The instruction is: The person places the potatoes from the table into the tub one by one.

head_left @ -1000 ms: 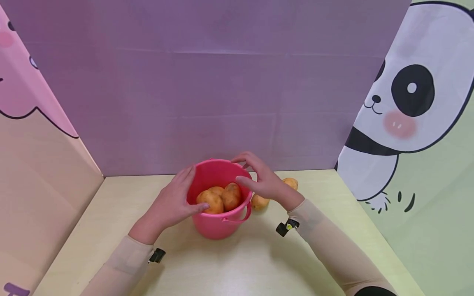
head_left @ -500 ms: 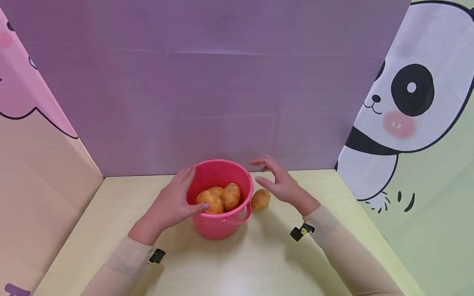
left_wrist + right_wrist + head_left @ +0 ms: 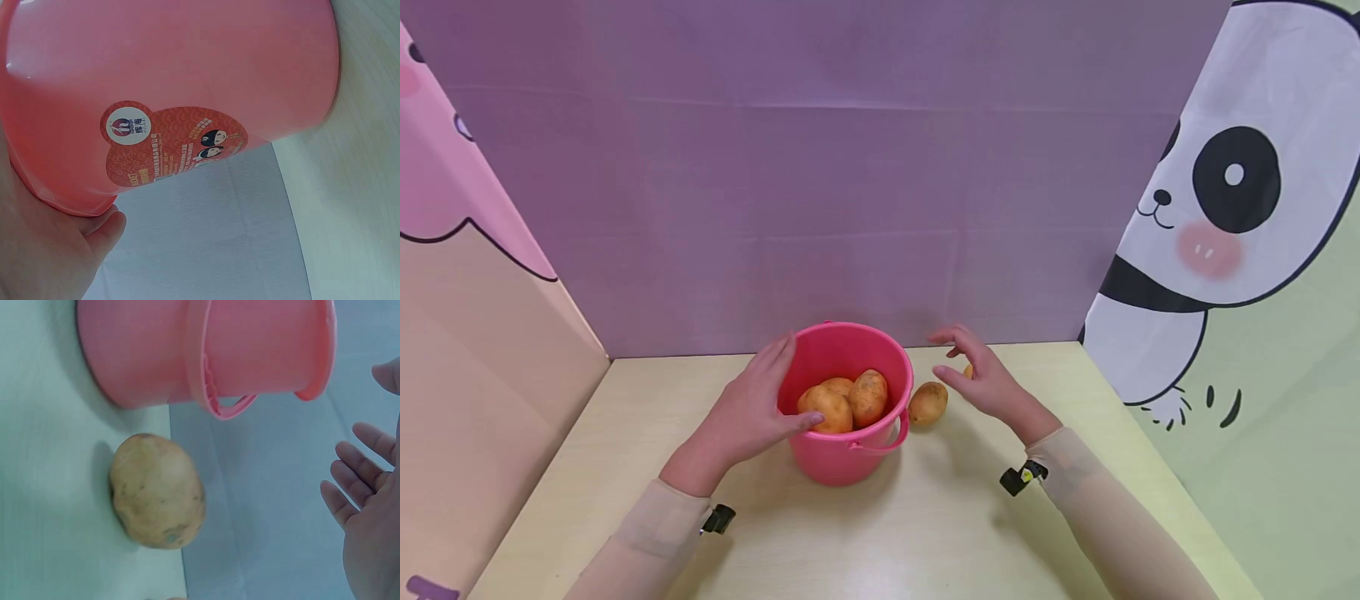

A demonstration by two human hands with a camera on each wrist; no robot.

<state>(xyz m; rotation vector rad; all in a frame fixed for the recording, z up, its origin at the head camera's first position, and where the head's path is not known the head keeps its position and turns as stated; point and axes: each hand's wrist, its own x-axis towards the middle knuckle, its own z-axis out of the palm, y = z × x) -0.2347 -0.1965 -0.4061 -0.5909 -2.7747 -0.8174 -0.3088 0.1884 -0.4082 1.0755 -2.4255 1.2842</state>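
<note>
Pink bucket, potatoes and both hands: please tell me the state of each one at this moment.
Pink bucket: upright on the table, holding potatoes, handle down.
Potatoes in the bucket: piled inside, below the rim.
Potato on the table: lying loose beside the bucket, untouched.
Left hand: fingers straight, resting on the bucket's side.
Right hand: open, holding nothing, above the table near the loose potato.

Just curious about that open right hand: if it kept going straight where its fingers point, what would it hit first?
Probably the pink bucket: the right hand points left, above the loose potato. Depth is unclear, so it might pass behind.
</note>
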